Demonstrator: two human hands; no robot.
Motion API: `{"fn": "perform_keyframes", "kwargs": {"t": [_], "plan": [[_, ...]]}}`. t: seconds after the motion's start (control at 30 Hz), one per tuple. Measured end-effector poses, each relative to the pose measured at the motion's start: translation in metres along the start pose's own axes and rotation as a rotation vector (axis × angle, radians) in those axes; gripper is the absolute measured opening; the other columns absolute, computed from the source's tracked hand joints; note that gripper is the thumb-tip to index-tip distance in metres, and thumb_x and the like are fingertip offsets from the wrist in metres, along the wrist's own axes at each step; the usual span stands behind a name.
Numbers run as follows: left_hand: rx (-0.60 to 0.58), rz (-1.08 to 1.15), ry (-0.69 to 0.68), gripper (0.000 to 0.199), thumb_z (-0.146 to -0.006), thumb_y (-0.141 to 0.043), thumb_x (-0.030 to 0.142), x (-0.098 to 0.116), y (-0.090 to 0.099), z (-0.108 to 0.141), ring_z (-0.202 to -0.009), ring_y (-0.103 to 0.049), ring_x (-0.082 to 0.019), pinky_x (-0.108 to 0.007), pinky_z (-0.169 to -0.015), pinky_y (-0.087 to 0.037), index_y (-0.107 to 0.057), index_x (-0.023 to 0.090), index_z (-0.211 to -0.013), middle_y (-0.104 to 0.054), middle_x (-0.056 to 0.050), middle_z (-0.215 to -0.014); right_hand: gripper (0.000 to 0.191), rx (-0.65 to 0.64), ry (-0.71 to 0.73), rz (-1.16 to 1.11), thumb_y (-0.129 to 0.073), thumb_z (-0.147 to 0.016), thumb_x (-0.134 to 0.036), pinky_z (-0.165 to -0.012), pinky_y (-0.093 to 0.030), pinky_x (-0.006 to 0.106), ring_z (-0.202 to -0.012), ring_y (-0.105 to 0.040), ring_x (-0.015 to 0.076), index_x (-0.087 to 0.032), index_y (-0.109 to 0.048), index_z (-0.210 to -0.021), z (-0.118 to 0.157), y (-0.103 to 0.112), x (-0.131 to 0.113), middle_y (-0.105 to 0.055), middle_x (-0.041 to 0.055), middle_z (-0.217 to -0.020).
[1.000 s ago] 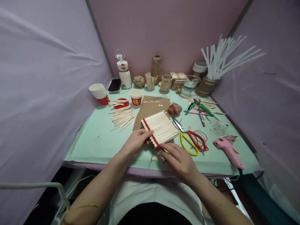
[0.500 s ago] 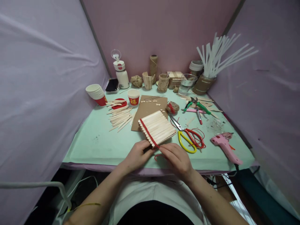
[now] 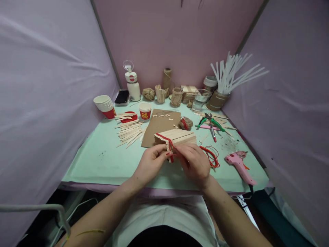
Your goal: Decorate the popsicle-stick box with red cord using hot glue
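A box made of craft sticks [image 3: 183,135] is tilted above the near middle of the table, with a red cord [image 3: 164,138] running along its scalloped edge and bending round a corner. My left hand [image 3: 151,161] grips that edge, thumb and fingers closed on the box near the corner. Close beside it, my right hand [image 3: 196,163] has its fingers pinched together at the red cord; the fingertips are partly hidden. Beyond the right hand, only the red handle of the scissors [image 3: 212,157] shows, the remainder being covered.
Behind the box lies a cardboard sheet [image 3: 147,135] with small wooden pieces. Loose craft sticks [image 3: 130,133] are at left, near a paper cup [image 3: 145,111]. On the right are green-handled pliers [image 3: 218,125] and a pink glue gun [image 3: 241,168]. Jars, twine and a water bowl [image 3: 200,101] line the back.
The box has been turned and tipped so its edge and a second side face me. Both hands rose slightly to the corner, and my right hand now covers much of the scissors. The camera view shifted slightly.
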State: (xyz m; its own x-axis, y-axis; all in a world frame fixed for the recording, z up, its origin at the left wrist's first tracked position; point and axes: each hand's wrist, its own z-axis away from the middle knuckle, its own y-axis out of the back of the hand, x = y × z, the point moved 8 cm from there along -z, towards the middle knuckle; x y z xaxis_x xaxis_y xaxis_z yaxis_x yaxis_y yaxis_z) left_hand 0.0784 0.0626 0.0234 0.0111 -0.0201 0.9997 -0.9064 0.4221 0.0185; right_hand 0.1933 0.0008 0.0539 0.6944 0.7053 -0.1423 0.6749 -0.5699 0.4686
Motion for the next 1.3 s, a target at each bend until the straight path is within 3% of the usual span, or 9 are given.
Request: {"fn": "perform_keyframes", "kwargs": {"t": [0.17, 0.5, 0.7, 0.83, 1.03, 1.17, 1.3], "plan": [[-0.068, 0.16, 0.018, 0.016, -0.08, -0.065, 0.028, 0.008, -0.007, -0.007, -0.068, -0.054, -0.014, -0.023, -0.068, -0.042, -0.069, 0.014, -0.073, -0.061, 0.0, -0.066, 0.031, -0.025, -0.029, 0.018, -0.062, -0.087, -0.008, -0.081, -0.057, 0.033, -0.089, -0.069, 0.0198, -0.017, -0.059, -0.117, -0.016, 0.004, 0.003, -0.075, 0.0086, -0.095], [-0.09, 0.512, 0.226, 0.037, -0.064, -0.083, 0.045, -0.004, -0.016, -0.01, -0.052, -0.047, -0.007, -0.019, -0.053, -0.037, -0.069, 0.012, -0.072, -0.057, 0.002, -0.059, 0.049, -0.086, -0.05, -0.04, -0.059, -0.088, -0.006, -0.083, -0.057, 0.037, -0.096, -0.066, 0.0204, -0.024, -0.046, -0.132, -0.024, 0.005, 0.01, -0.072, 0.0087, -0.103], [-0.034, 0.583, 0.268, 0.04, -0.055, -0.089, 0.041, -0.004, -0.012, -0.012, -0.052, -0.051, -0.007, -0.019, -0.053, -0.042, -0.068, 0.012, -0.073, -0.058, 0.002, -0.059, 0.056, -0.129, -0.141, -0.04, -0.056, -0.09, -0.004, -0.091, -0.055, 0.037, -0.104, -0.065, 0.0184, -0.026, -0.038, -0.139, -0.024, 0.005, 0.012, -0.073, 0.005, -0.105], [-0.057, 0.575, 0.259, 0.036, -0.061, -0.087, 0.04, -0.004, -0.012, -0.011, -0.049, -0.047, -0.005, -0.018, -0.052, -0.042, -0.068, 0.012, -0.072, -0.054, 0.003, -0.055, 0.055, -0.119, -0.158, -0.05, -0.057, -0.09, -0.005, -0.092, -0.054, 0.036, -0.104, -0.066, 0.018, -0.026, -0.04, -0.138, -0.023, 0.007, 0.009, -0.074, 0.0045, -0.104], [-0.082, 0.578, 0.294, 0.037, -0.061, -0.087, 0.037, -0.004, -0.01, -0.01, -0.056, -0.055, -0.008, -0.018, -0.056, -0.047, -0.071, 0.011, -0.082, -0.062, -0.001, -0.063, 0.042, -0.139, -0.161, -0.07, -0.057, -0.091, -0.009, -0.089, -0.054, 0.035, -0.103, -0.066, 0.0189, -0.027, -0.05, -0.128, -0.027, 0.007, 0.005, -0.072, 0.0051, -0.11], [-0.102, 0.599, 0.326, 0.03, -0.066, -0.085, 0.03, -0.005, -0.006, -0.013, -0.054, -0.054, -0.006, -0.014, -0.052, -0.045, -0.071, 0.009, -0.082, -0.063, -0.001, -0.064, 0.033, -0.228, -0.289, -0.127, -0.054, -0.094, -0.015, -0.088, -0.054, 0.034, -0.099, -0.067, 0.0181, -0.026, -0.051, -0.125, -0.032, 0.005, 0.014, -0.073, 0.0039, -0.106], [-0.119, 0.564, 0.435, 0.016, -0.072, -0.078, 0.021, -0.015, 0.001, -0.019, -0.06, -0.061, -0.008, -0.016, -0.059, -0.05, -0.071, 0.009, -0.081, -0.068, -0.004, -0.072, 0.031, -0.447, -0.426, -0.186, -0.051, -0.095, -0.018, -0.09, -0.053, 0.036, -0.106, -0.066, 0.02, -0.023, -0.052, -0.125, -0.039, -0.002, 0.024, -0.072, 0.0068, -0.113]]}}
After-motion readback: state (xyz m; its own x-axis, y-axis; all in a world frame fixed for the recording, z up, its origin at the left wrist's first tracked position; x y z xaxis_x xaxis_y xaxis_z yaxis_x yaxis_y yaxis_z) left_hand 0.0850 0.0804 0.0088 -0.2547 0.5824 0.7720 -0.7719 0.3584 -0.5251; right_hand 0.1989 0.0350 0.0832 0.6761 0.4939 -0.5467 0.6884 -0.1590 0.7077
